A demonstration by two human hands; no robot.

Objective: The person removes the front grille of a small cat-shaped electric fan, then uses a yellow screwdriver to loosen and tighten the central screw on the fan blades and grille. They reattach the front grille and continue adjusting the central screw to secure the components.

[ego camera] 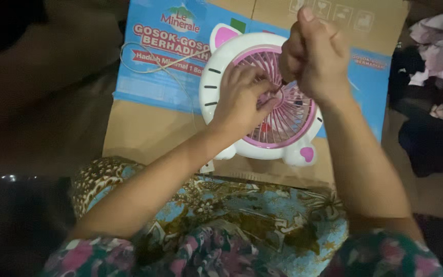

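A small white cat-shaped fan (221, 77) with a pink round grille (288, 120), pink ears and paws lies flat on a flattened cardboard box (134, 128). My left hand (239, 97) rests on the grille with its fingertips pinched at the hub. My right hand (316, 54) is closed in a fist just above the grille's upper part, gripping something thin that I cannot make out. A thin white cord (155, 64) curls away from the fan to the left over the box.
The cardboard carries a blue printed panel (165, 51). A floral patterned cloth (232, 215) covers my lap below the fan. Dark and pale clothes (437, 77) are heaped at the right. The left side is dark floor.
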